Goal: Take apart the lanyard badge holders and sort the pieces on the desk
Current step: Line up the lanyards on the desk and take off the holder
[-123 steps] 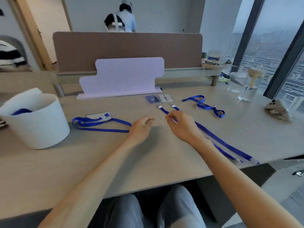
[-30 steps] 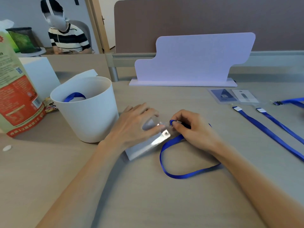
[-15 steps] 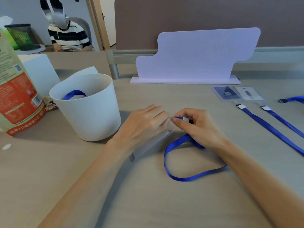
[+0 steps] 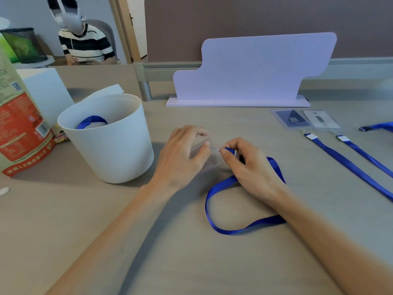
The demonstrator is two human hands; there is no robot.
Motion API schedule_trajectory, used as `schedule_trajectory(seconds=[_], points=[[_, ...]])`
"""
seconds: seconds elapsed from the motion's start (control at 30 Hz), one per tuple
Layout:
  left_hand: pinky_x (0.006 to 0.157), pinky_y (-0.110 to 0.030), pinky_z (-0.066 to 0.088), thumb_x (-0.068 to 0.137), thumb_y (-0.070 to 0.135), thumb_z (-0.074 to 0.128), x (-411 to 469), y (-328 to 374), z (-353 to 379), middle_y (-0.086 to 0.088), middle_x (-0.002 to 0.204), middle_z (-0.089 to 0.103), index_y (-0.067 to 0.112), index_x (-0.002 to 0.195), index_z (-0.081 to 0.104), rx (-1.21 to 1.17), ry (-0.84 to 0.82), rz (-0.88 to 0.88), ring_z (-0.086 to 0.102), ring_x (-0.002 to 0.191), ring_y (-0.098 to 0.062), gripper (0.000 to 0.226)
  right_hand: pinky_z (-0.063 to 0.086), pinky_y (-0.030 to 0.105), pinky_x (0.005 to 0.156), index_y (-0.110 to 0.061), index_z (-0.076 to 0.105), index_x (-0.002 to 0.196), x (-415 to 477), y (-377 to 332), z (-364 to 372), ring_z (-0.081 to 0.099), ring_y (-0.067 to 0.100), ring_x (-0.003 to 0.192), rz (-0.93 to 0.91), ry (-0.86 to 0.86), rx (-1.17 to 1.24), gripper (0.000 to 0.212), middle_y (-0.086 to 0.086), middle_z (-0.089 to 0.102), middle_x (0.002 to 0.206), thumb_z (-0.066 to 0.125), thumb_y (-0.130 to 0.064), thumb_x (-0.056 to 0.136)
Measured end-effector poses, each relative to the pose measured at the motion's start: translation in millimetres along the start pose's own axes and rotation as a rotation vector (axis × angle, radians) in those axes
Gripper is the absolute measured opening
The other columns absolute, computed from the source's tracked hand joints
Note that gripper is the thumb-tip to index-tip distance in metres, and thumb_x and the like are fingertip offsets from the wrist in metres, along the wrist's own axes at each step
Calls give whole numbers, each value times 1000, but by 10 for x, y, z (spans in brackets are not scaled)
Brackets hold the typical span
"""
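My left hand point(image 4: 182, 158) grips a clear badge holder point(image 4: 209, 161) at the middle of the desk; most of the holder is hidden under my fingers. My right hand point(image 4: 248, 167) pinches the clip end of a blue lanyard point(image 4: 231, 229), right against the holder's top edge. The lanyard loops on the desk under my right wrist. Two more badge holders point(image 4: 306, 120) lie flat at the back right. Two blue straps point(image 4: 350, 165) stretch along the right side below them. A white bucket point(image 4: 110, 150) at the left holds another blue lanyard point(image 4: 91, 121).
A white shaped stand point(image 4: 251, 71) rises at the back of the desk before a brown divider. A red and green bag point(image 4: 17, 128) and a white box stand at the far left. Another person sits beyond the desk at the back left.
Since four seconds ago I have turned left and taken up the lanyard by the bucket. Over the last second my hands lifted the holder slightly and drew closer at the clip.
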State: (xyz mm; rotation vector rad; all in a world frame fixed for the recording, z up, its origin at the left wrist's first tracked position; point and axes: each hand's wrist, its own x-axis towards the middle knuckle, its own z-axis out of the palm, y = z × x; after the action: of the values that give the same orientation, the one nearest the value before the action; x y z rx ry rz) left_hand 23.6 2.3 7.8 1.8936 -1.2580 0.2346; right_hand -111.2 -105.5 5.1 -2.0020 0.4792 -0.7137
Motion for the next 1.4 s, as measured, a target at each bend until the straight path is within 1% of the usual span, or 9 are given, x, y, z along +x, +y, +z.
schedule_trajectory(seconds=[0.07, 0.3, 0.5, 0.77, 0.9, 1.07, 1.17, 1.3, 1.4], points=[[91, -29, 47, 85, 40, 46, 11, 2, 8, 19, 117, 59, 29, 118, 53, -137, -95, -147, 55, 107, -1, 36, 38, 13, 53, -15, 58, 91, -20, -10, 2, 41, 3, 56, -20, 5, -18, 12, -10, 52, 67, 52, -23, 97], [71, -19, 40, 93, 23, 48, 72, 6, -14, 16, 94, 56, 26, 122, 54, -217, -139, -220, 51, 70, 2, 30, 39, 13, 53, -17, 59, 91, -26, -11, -12, 43, 3, 56, -39, 13, -36, 10, -7, 60, 74, 53, -21, 97], [86, -32, 44, 100, 32, 41, 64, -11, -32, 10, 99, 62, 24, 121, 56, -87, -326, -235, 58, 97, -15, 27, 35, 13, 54, -23, 62, 88, 18, 45, -27, 42, 3, 56, -7, 57, 33, 8, -10, 67, 76, 57, -23, 94], [79, -32, 43, 92, 53, 49, 57, -48, -62, 16, 88, 54, 37, 115, 53, -13, -262, -219, 54, 90, -10, 28, 37, 8, 52, -17, 65, 88, 39, 43, -34, 52, -3, 55, 58, 207, -18, 8, -2, 69, 78, 60, -20, 92], [74, -29, 33, 94, 52, 43, 61, -3, -69, 22, 94, 47, 32, 117, 49, 178, -174, -157, 46, 92, -6, 31, 49, 28, 76, -33, 67, 81, 47, 95, -82, 59, 10, 72, 59, 228, -124, 9, -6, 68, 77, 62, -31, 88], [91, -36, 40, 95, 50, 43, 96, -107, -114, 13, 122, 60, 29, 103, 47, 165, -123, -174, 52, 112, -16, 22, 20, 30, 73, -36, 65, 77, 84, 117, -261, 56, 20, 79, 50, 314, -423, 12, -12, 62, 66, 60, -34, 88], [96, -36, 35, 97, 50, 39, 134, -218, -48, 11, 128, 57, 26, 115, 52, 308, -166, -115, 48, 121, -17, 33, 42, 28, 76, -27, 71, 80, 81, 56, -335, 59, 11, 72, 118, 287, -133, 8, -12, 71, 79, 65, -30, 86], [95, -39, 35, 97, 50, 32, 161, -356, 92, -1, 126, 56, 22, 124, 54, 575, -287, -36, 45, 121, -25, 45, 45, 19, 59, -18, 71, 85, 84, -51, -350, 56, 4, 59, 217, 229, 173, 5, -5, 74, 80, 68, -21, 87], [100, -39, 32, 84, 50, 18, 168, -258, 37, -2, 135, 51, 19, 130, 53, 603, -270, 38, 42, 125, -26, 66, 50, 20, 61, -16, 67, 87, 86, -95, -368, 60, 6, 55, 261, 144, 402, 5, 1, 74, 90, 64, -14, 90]])
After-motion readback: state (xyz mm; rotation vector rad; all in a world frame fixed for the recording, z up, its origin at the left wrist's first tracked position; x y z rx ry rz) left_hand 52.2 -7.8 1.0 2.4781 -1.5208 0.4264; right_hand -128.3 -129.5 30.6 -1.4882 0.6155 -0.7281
